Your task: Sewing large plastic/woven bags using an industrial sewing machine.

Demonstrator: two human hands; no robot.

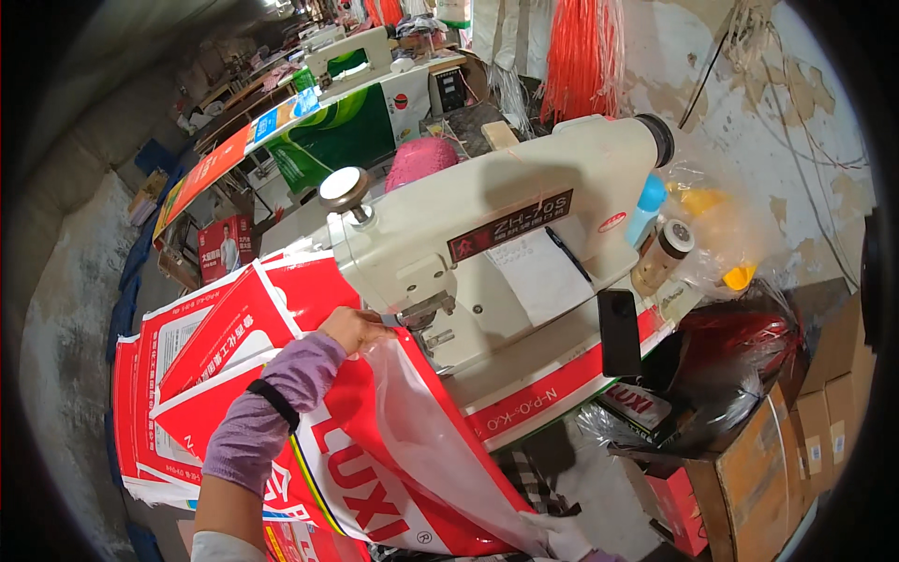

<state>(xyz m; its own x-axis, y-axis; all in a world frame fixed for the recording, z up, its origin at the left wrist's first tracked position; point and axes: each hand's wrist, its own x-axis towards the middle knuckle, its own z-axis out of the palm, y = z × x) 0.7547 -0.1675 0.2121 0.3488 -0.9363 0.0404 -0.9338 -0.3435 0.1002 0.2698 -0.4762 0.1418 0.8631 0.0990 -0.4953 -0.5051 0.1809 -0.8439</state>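
A red and white woven plastic sack (pixel 361 440) with a clear inner liner (pixel 412 403) hangs from the sewing machine (pixel 510 187) down toward me. My left hand (pixel 354 330), below a purple sleeve with a black band, pinches the sack's top edge close beside the needle area. Down at the lower edge, my right hand (pixel 560 536) looks white-gloved and is closed on the sack's other end; its fingers are partly cut off by the picture's rim. More red and white sacks (pixel 201 347) lie in a stack left of the machine.
On the machine bed lie a paper sheet (pixel 538 276), a pen (pixel 568 255) and a black phone (pixel 618 332). A tumbler (pixel 663 258) and a blue bottle (pixel 646 208) stand behind. Cardboard boxes (pixel 763 468) are at right. Red strands (pixel 585 61) hang behind; another sewing machine (pixel 351 56) stands farther back.
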